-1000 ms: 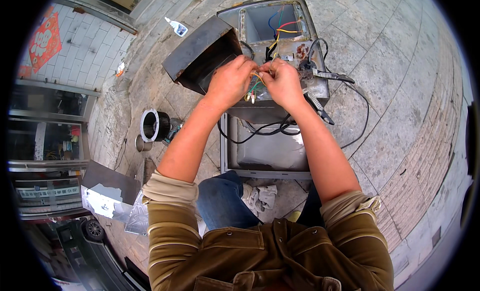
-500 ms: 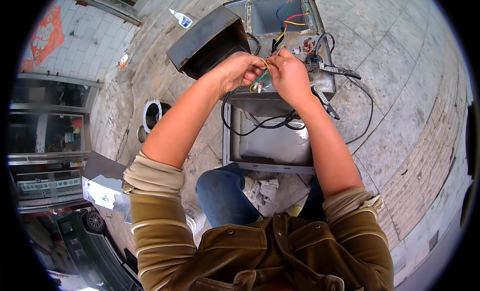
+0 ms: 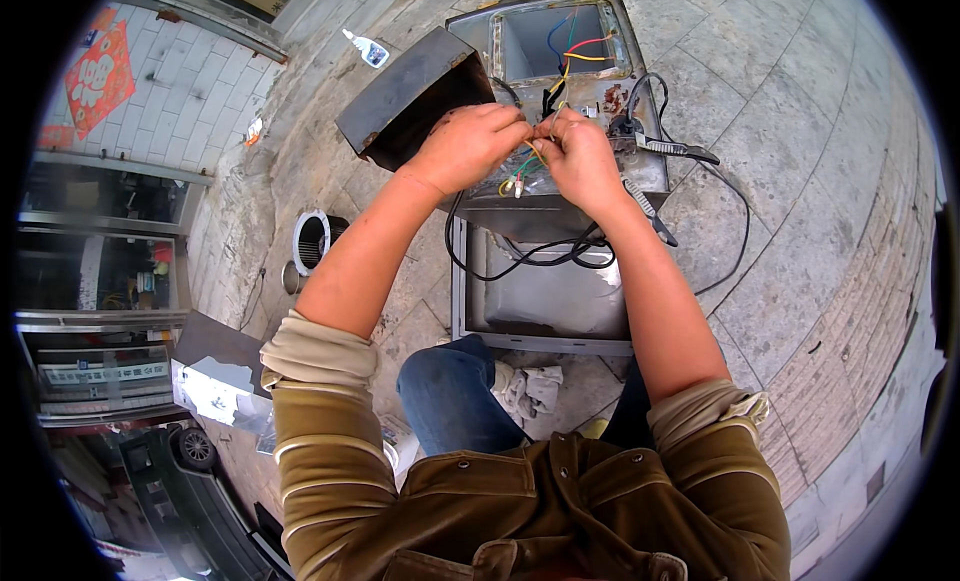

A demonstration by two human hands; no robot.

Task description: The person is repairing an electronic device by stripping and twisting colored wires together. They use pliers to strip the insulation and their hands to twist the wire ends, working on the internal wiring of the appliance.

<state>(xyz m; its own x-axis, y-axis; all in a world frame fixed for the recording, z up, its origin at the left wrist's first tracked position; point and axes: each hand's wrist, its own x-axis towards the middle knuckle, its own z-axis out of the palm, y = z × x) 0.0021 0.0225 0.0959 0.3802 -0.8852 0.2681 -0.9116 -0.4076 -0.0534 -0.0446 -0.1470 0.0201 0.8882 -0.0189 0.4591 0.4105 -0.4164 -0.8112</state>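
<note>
A dark metal appliance housing [image 3: 520,217] stands in front of me, with a square opening at its far end. Blue, green, red and yellow wires [image 3: 588,57] come out of that opening. Over the near part of the housing, my left hand [image 3: 470,146] and my right hand [image 3: 580,159] meet with fingertips pinched on a thin yellow wire [image 3: 537,153]. Its exact end is hidden between the fingers. Just below them, a small white wire connector [image 3: 518,185] lies beside green and yellow leads. A dark open metal box [image 3: 405,91] rests tilted at the left of the housing.
Pliers [image 3: 690,152] lie at the housing's right edge, near a black cable [image 3: 742,231] looping over the paving. A grey metal panel [image 3: 545,291] lies before my knees. A fan wheel [image 3: 312,241] and a spray bottle [image 3: 366,48] stand left; a rag [image 3: 528,389] lies between my legs.
My left hand has turned so its back faces up, its fingers still at the wire by my right fingertips. The whole view has shifted slightly.
</note>
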